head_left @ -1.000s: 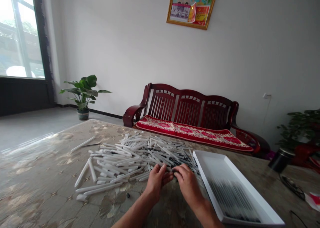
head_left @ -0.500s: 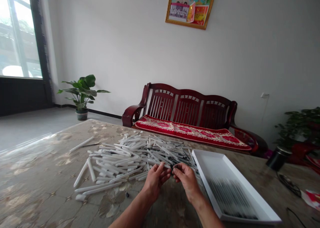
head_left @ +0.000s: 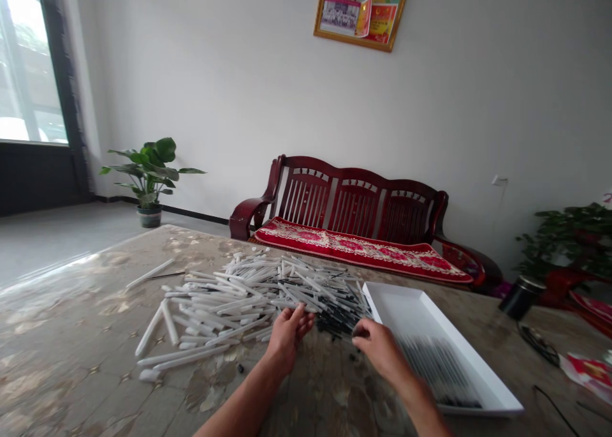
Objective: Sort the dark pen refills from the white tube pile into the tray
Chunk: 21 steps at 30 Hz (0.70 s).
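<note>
My left hand (head_left: 288, 335) is closed, thumb and fingers together around a whitish pen barrel (head_left: 281, 303) at the front of the pile. To its right, my right hand (head_left: 377, 341) has its fingertips pinched together beside the dark pens; what they hold, if anything, is hidden. A heap of white pen barrels (head_left: 229, 290) spreads over the table in front of both hands. Black pen parts (head_left: 335, 312) lie at its right side. Near my right forearm stands a shallow white box (head_left: 452, 325) with a row of clear, dark-tipped pens (head_left: 437, 367) inside.
The patterned tabletop (head_left: 95, 335) carries a small black cap (head_left: 240, 368) and a few separate barrels at left. A black canister (head_left: 521, 296), a cable (head_left: 538, 344) and a red-and-white packet (head_left: 588, 373) sit at right. Beyond the table is a wooden bench (head_left: 358, 214).
My hands were together over a small dark part and have now parted. The right hand has moved right, towards the box; the left has stayed near the pile. The view has shifted slightly.
</note>
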Available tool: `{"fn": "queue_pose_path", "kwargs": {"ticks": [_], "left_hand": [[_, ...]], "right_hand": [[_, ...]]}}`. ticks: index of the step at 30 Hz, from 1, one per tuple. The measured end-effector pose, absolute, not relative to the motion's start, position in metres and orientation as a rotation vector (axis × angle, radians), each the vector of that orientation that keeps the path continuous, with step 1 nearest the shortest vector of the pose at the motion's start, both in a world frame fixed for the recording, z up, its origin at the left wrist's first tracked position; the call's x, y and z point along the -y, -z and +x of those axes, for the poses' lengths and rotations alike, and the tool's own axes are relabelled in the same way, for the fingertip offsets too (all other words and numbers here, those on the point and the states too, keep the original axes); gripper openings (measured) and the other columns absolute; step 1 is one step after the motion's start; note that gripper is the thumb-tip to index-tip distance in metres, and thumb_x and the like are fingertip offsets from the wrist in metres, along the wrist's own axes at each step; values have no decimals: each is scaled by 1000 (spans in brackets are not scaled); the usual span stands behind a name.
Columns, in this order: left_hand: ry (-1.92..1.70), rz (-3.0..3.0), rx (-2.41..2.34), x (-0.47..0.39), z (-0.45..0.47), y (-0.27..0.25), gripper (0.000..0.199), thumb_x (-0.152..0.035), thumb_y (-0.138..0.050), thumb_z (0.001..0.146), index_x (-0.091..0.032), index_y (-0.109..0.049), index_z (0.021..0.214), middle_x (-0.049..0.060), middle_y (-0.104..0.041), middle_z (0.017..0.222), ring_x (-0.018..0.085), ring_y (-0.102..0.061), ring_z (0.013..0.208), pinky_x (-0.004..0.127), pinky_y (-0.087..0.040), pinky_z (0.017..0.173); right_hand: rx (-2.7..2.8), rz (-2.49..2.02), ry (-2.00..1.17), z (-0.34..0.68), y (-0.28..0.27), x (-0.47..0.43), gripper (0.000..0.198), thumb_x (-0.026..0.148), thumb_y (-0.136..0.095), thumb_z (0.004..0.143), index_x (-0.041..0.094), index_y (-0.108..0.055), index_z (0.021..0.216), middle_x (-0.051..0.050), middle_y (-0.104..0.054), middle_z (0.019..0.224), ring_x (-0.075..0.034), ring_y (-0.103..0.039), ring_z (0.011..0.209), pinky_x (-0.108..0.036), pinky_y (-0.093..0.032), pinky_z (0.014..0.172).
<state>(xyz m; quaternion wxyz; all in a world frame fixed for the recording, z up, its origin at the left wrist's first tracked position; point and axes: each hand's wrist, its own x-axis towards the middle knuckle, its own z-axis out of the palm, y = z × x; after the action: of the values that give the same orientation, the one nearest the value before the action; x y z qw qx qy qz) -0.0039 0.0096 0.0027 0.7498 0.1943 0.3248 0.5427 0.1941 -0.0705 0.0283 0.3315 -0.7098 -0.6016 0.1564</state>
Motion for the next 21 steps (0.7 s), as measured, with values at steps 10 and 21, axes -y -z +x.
{"fn": "queue_pose_path", "kwargs": {"ticks": [10,21], "left_hand": [[-1177,388,-711,-7,-3,-6,13,-8,-67,85,-14,-58,78,3,-70,66,11,-71,60,18,-59,57],[-1151,435,-690,-5,-1,-1,16,-10,-75,79,-15,-61,75,2,-70,67,13,-72,61,19,-59,59]], "right_hand": [[1938,-2143,-111,175,-21,78,24,3,-53,72,20,-69,80,-6,-72,88,-21,-67,90,-27,-43,77],[1028,-1383,-686,135,17,31,16,40,-63,70,28,-64,80,-1,-70,78,-21,-66,67,-31,-55,57]]}}
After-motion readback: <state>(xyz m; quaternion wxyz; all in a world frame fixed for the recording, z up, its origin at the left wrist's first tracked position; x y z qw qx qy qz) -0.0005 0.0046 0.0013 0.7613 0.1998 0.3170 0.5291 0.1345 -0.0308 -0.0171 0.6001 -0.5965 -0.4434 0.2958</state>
